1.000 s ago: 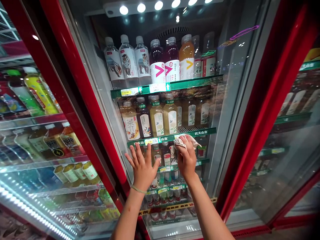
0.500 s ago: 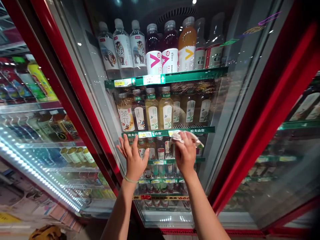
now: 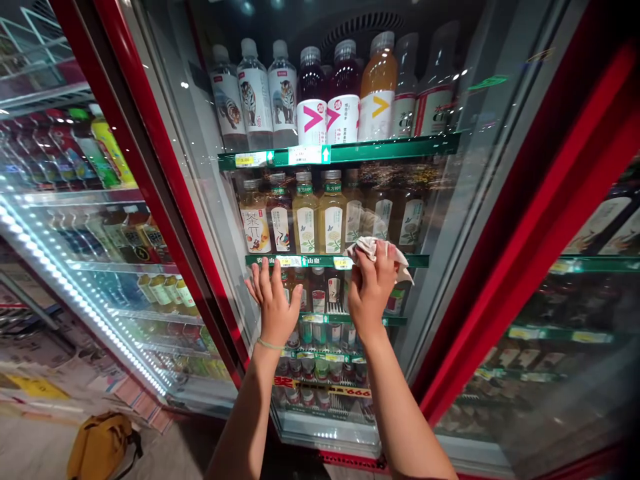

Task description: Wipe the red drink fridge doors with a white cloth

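Observation:
A drinks fridge with a red-framed glass door (image 3: 440,200) fills the view. My left hand (image 3: 273,303) lies flat on the glass with its fingers spread, holding nothing. My right hand (image 3: 371,290) is closed on a crumpled white cloth (image 3: 376,252) and presses it against the glass at the height of the second green shelf rail (image 3: 420,260). Behind the glass stand rows of bottles (image 3: 320,93): clear ones with tiger labels, purple and orange ones, and pale tea bottles below.
A second lit fridge (image 3: 90,220) with bottles stands at the left, and another red-framed door (image 3: 590,280) at the right. A yellow bag (image 3: 100,443) lies on the floor at the lower left. The red door frame (image 3: 150,167) runs diagonally between the fridges.
My right hand with the cloth has moved a little up and to the right on the glass. My left hand stays flat on the door. The view has dropped, showing the floor and yellow bag.

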A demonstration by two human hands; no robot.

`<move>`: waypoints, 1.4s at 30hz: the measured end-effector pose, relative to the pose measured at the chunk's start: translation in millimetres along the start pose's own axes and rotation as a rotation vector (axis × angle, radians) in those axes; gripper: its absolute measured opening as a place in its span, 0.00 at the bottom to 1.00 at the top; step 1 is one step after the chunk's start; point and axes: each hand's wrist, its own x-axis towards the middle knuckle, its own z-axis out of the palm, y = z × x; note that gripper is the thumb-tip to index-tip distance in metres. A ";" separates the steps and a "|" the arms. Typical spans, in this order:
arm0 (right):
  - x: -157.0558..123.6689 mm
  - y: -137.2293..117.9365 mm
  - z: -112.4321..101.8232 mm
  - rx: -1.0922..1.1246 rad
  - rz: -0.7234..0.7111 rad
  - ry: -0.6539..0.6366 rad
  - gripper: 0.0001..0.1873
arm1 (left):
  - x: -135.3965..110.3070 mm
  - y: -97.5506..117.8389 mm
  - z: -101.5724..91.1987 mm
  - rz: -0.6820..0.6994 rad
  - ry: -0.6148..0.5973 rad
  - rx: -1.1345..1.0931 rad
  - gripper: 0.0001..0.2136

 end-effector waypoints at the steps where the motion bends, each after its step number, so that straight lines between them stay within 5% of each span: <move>1: 3.1 -3.4 0.8 -0.005 0.003 -0.022 0.33 | -0.4 1.3 0.9 -0.004 -0.002 -0.005 0.35; 6: -4.8 -20.3 -3.4 -0.008 -0.223 -0.345 0.26 | -2.7 -2.5 8.5 0.020 0.002 0.005 0.37; 13: 1.9 -27.4 4.2 -0.086 -0.010 -0.161 0.27 | 0.0 -5.4 0.5 0.071 0.036 0.062 0.36; 18: 5.5 -34.1 0.2 -0.013 -0.293 -0.411 0.27 | 10.2 -9.2 -21.5 0.102 0.102 0.003 0.26; 24: 21.4 -24.5 10.0 -0.002 -0.219 -0.231 0.32 | 19.0 -23.7 -40.0 0.033 0.140 -0.014 0.19; 29: 22.1 -44.7 22.0 0.048 -0.626 -0.445 0.27 | 14.1 -34.8 -47.0 0.005 0.089 -0.014 0.20; 34: 29.8 -48.0 28.6 -0.002 -0.492 -0.360 0.28 | 13.2 -52.2 -55.4 -0.071 0.091 -0.051 0.21; 39: 31.5 -65.1 41.0 0.115 -0.770 -0.489 0.27 | 12.9 -65.7 -59.8 -0.102 0.081 -0.110 0.21; 42: 34.4 -72.3 45.1 0.101 -0.658 -0.489 0.28 | 14.2 -73.8 -64.6 -0.127 0.085 -0.135 0.20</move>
